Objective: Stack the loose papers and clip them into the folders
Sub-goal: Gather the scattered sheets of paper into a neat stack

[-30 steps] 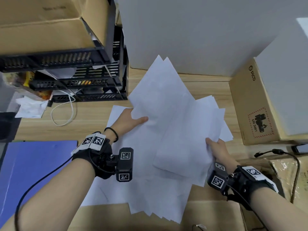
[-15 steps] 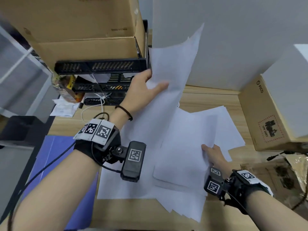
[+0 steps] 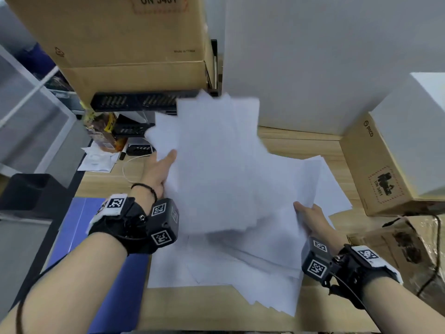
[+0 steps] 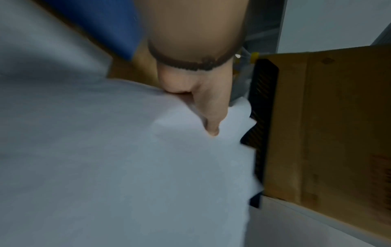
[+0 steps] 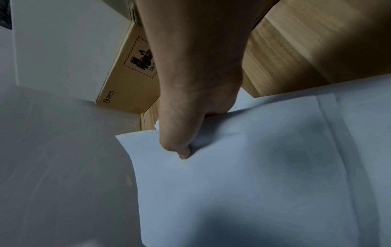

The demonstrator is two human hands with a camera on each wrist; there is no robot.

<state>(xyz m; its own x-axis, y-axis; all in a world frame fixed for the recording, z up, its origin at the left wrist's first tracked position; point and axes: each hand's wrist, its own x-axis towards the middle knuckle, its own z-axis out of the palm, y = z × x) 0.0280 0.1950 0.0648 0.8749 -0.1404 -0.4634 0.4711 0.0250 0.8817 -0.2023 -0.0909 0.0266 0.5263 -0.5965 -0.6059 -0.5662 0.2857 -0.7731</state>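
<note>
Upper left of the head view: black stacked trays [image 3: 134, 102] with a cardboard box [image 3: 125, 37] sitting on top; tray contents too dark and blurred to read, a snack packet [image 3: 101, 131] stands beside them. Right edge: a second cardboard box [image 3: 375, 169] marked PICO, closed, with a white box [image 3: 414, 138] on top of it.

Centre frame: loose white papers. Lifted sheets [image 3: 216, 169] are tilted up off the tabletop [image 3: 296, 143], top edges fanned and motion-blurred. Left hand [image 3: 157, 171] grips their left edge, thumb over the front face, other fingers hidden behind the paper. Right hand [image 3: 313, 219] pinches the right edge of another bunch of sheets [image 3: 310, 179], thumb on top, fingers underneath per the right wrist view.

Lower centre: remaining papers [image 3: 228, 273] lie flat and splayed on the tabletop, under and between both hands.

Lower left: blue folder [image 3: 72, 227] flat on the tabletop, closed, partly under the left forearm, just left of the flat papers.
</note>
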